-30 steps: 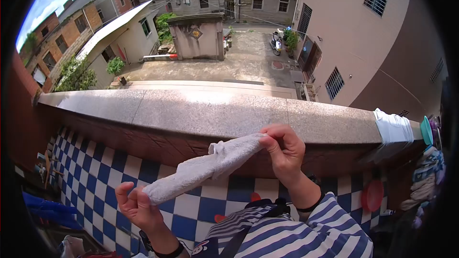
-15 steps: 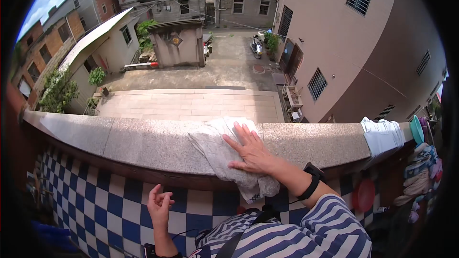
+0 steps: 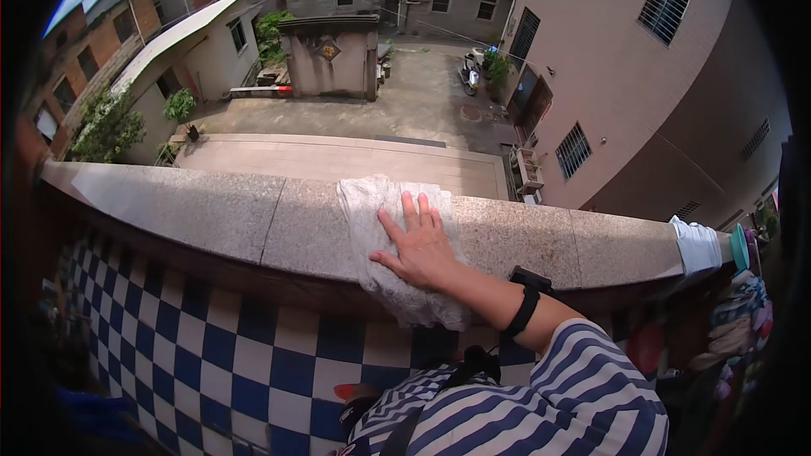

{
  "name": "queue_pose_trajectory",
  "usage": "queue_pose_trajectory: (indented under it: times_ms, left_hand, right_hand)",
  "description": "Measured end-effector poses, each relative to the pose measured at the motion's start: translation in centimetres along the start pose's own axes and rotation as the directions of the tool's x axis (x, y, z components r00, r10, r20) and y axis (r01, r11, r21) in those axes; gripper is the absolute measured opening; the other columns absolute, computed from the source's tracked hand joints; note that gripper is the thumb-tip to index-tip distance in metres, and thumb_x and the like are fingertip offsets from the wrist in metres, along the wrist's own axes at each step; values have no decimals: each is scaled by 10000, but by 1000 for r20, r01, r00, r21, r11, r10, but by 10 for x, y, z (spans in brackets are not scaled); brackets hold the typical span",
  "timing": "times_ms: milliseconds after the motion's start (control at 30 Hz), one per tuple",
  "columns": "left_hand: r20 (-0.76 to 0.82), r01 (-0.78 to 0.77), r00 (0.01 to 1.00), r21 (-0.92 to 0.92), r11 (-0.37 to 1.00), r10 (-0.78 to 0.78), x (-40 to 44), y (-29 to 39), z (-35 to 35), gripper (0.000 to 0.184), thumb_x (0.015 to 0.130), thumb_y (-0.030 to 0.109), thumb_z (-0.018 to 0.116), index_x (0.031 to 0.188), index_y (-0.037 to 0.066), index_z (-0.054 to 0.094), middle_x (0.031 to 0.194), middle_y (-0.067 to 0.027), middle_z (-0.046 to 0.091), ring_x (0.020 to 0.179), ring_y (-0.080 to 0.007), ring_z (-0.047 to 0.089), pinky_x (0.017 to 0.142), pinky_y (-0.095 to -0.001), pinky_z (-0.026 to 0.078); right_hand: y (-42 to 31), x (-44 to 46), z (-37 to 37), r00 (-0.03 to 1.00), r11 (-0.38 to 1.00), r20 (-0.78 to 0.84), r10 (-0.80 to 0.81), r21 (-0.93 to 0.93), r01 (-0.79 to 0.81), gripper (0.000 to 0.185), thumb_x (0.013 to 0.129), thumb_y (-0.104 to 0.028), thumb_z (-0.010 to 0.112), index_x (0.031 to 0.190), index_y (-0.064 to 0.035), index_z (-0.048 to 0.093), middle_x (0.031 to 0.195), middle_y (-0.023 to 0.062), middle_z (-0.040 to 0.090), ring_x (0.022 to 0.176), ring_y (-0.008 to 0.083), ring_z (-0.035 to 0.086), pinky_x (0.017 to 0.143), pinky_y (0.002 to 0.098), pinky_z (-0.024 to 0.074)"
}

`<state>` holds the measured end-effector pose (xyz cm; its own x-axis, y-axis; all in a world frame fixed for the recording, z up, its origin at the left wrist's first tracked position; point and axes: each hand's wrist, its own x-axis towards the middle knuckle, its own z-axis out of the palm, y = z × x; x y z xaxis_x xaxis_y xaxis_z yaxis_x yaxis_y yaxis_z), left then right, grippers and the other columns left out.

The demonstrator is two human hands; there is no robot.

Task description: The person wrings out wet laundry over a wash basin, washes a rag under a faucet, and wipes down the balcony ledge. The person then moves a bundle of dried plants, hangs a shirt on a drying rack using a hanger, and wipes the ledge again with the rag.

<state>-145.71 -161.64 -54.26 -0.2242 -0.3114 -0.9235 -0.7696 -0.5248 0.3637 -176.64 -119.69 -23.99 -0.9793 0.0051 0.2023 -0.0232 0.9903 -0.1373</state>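
Observation:
My right hand lies flat on a pale grey cloth, fingers spread and pointing away from me. The cloth is draped across the top of a speckled stone ledge, and its near end hangs over the inner edge. Creases show around the palm, and the part of the cloth under my hand is hidden. A dark band circles my right wrist area, with a small black device beside it. My left hand is outside the view.
A folded white cloth hangs over the ledge's right end, beside a teal basin. Piled clothes and a red basin are below. Beyond the ledge, a courtyard with a parked scooter lies lower down. Blue-and-white checkered floor is underfoot.
My right hand stays on the cloth, which now sits squarer on the ledge, its lower end drawn up. The left hand has left the view. The camera has shifted.

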Motion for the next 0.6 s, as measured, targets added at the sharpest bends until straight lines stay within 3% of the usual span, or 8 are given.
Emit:
queue_pose_trajectory:
  times_ms: [200,233,333,433,500,600]
  left_hand:
    - [-30,-162,987,-55,985,161,73,158,-52,191,803,165,506,962,83,571,782,-90,620,622,-198,583,530,-273,498]
    - [-1,-128,992,-48,991,128,88,189,-65,212,814,149,497,1008,93,564,782,-82,621,591,-191,580,494,-275,495]
    - [-83,-296,953,-47,954,291,93,275,-70,268,866,126,475,1126,97,530,822,-84,635,606,-173,597,485,-267,486]
    - [-33,-364,931,-119,924,363,80,341,-55,285,888,124,478,1169,94,510,845,-87,640,627,-179,607,511,-265,487]
    - [105,-402,898,-195,894,427,75,367,-42,314,889,116,506,1201,87,495,862,-90,642,651,-186,612,539,-276,489]
    - [219,-321,905,-210,923,365,72,390,-24,328,884,120,534,1207,74,495,865,-98,643,661,-191,615,540,-280,489]
  right_hand:
    - [-153,118,49,998,996,-42,47,82,-43,762,854,-639,389,1395,-104,346,1429,329,189,1328,503,153,1070,551,147]
    - [-173,135,55,998,993,-48,51,108,-45,763,854,-636,393,1393,-98,347,1430,329,186,1330,501,152,1073,550,141]
    - [-224,178,77,998,991,-50,30,128,-23,767,851,-642,390,1391,-98,349,1432,328,181,1332,502,141,1077,549,129]
    - [-265,217,85,1000,992,-29,10,129,-6,772,849,-646,385,1396,-103,342,1437,325,171,1334,504,131,1079,547,126]
    - [-295,242,91,1000,985,3,-11,171,11,775,849,-640,390,1401,-100,332,1440,324,159,1336,498,128,1080,543,128]
    - [-345,281,105,999,979,19,-38,202,33,782,850,-632,394,1402,-82,323,1441,326,151,1337,497,123,1080,542,131]
